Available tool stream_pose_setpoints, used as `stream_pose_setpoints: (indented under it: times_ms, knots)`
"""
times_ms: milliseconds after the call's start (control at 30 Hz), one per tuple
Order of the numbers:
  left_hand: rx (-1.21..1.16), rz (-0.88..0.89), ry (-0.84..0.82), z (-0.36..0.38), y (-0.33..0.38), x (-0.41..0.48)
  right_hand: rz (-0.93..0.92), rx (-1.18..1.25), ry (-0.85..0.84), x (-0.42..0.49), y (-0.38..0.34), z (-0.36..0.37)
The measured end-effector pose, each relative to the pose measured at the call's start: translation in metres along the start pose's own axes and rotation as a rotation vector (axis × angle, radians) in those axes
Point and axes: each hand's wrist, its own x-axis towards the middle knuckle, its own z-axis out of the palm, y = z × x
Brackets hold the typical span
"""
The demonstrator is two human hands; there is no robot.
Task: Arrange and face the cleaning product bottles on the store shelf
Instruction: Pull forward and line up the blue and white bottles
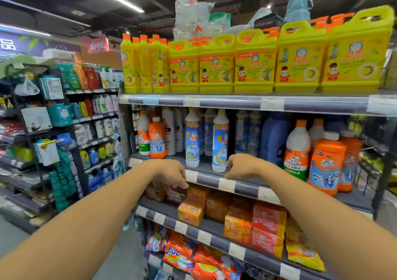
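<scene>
Blue-and-white bottles (220,140): two stand upright just behind the shelf rail (247,188), labels facing out.
Left hand (171,174): fingers hang loosely curled and hold nothing, in front of the rail's left end.
Right hand (240,168): fingers droop, empty, at the rail just right of the bottles; contact with the rail cannot be told.
Orange bottles (326,163): grouped behind the rail's right end, with a white bottle (297,150) beside them.
Yellow jugs (254,64): lined up one shelf above the rail.
Soap packs (268,219): stacked below the rail.
</scene>
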Motion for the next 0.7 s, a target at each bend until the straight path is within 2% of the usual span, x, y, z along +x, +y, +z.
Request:
stream_pose_setpoints:
  times_ms: [200,300,533,700]
  knots:
    - [-0.084,0.024,0.287,-0.002,-0.005,0.060,0.172,0.362,0.302,0.064,0.025,0.017]
    - [-0.196,0.030,0.377,-0.001,-0.013,0.083,0.218,0.536,0.391,0.090,0.029,0.027]
    - [-0.514,0.012,0.623,0.003,-0.022,0.145,0.266,0.842,0.494,0.137,0.032,0.048]
    - [-0.705,0.087,0.680,0.011,-0.025,0.185,0.155,1.097,0.406,0.152,0.033,0.061]
